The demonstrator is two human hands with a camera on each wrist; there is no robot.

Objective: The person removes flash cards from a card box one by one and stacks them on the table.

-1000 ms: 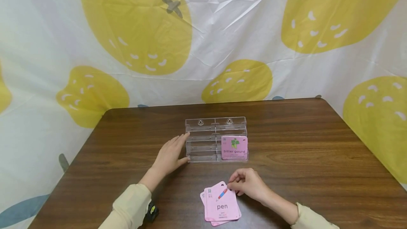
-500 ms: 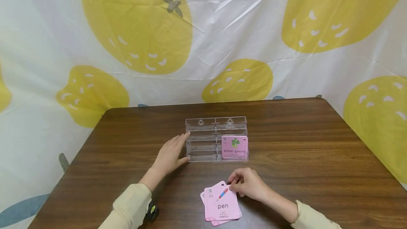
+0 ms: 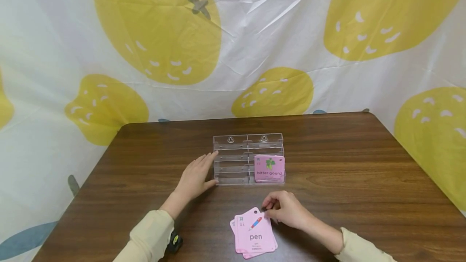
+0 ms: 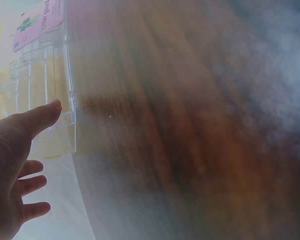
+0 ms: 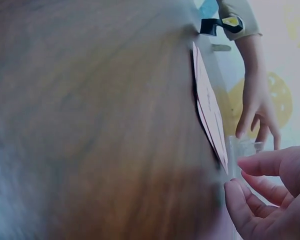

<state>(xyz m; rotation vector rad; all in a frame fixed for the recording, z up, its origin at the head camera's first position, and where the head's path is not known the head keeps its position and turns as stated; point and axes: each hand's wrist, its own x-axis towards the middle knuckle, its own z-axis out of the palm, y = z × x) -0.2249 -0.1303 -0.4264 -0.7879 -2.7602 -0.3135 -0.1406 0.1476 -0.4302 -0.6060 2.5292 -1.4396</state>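
A pink flashcard reading "pen" (image 3: pixel 255 236) lies over another pink card (image 3: pixel 251 210) on the table. My right hand (image 3: pixel 287 210) has its fingers bent, thumb and forefinger at the card's upper right corner. In the right wrist view a small gap shows between those fingertips (image 5: pixel 232 184), beside the corner of the cards (image 5: pixel 208 107); I cannot tell whether they pinch it. My left hand (image 3: pixel 193 176) rests with extended fingers against the left side of a clear tiered card holder (image 3: pixel 231 169). A "bitter gourd" card (image 3: pixel 269 169) stands in its front right compartment.
The wooden table (image 3: pixel 346 165) ends at a back edge before a white curtain (image 3: pixel 174 104) with yellow fruit prints. A black wrist strap (image 3: pixel 175 241) shows beneath the left sleeve (image 3: pixel 151 229).
My right hand has slid slightly right, so the thumb covers less of the pen card's corner. The left hand and the card holder stay in place.
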